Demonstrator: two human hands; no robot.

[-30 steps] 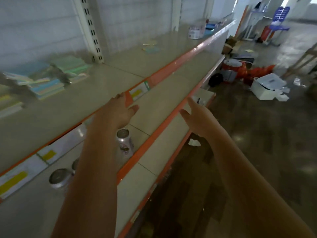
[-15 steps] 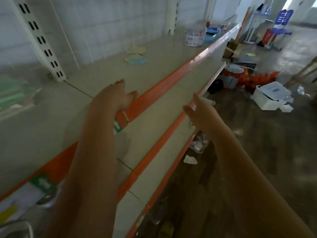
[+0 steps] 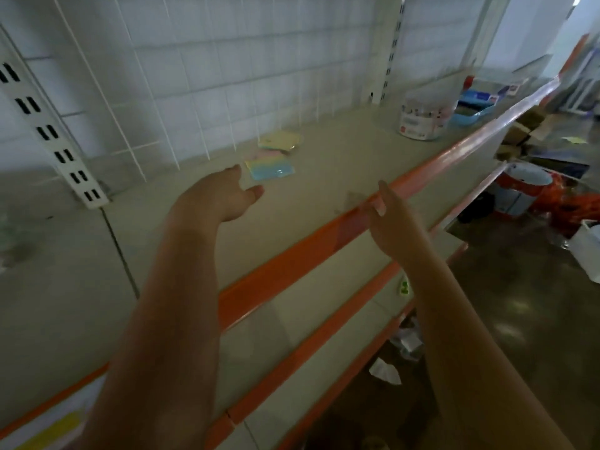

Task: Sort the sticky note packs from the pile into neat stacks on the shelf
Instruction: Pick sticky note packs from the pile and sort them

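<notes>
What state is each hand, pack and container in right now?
Left hand: open, reaching toward the packs, holding nothing.
Right hand: open, fingers at the shelf's orange edge strip.
Near pack: flat on the shelf, wrapped, untouched.
Far pack: flat, behind the near one, untouched.
Tub: upright on the shelf.
Blue tray: lying behind the tub.

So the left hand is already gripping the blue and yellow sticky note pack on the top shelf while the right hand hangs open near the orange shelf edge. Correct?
Not quite. In the head view the left hand is open and holds nothing; it reaches toward the blue and yellow sticky note pack but stops short of touching it. The pack does lie on the top shelf, and the right hand is open near the orange shelf edge.
</notes>
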